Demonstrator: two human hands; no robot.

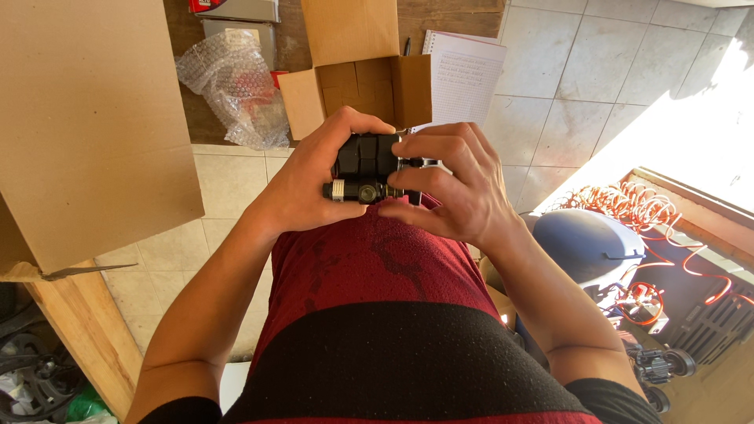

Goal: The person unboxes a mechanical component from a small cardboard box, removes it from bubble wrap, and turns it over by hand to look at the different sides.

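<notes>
Both hands clamp one black mechanical part [367, 167] held over our red shirt: our left hand [310, 184] wraps its body, our right hand [448, 184] pinches its metal end with closed fingers. Beyond it an open cardboard box [357, 86] sits on the tiled floor [565, 94], with bubble wrap [232, 86] to the left and a lined notebook [463, 74] to the right.

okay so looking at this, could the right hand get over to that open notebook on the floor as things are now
Probably not right away. The right hand is closed on one end of the black device, which the left hand grips too. The notebook lies beyond on the tiles, nothing between, but the hand would need to let go first.
</notes>
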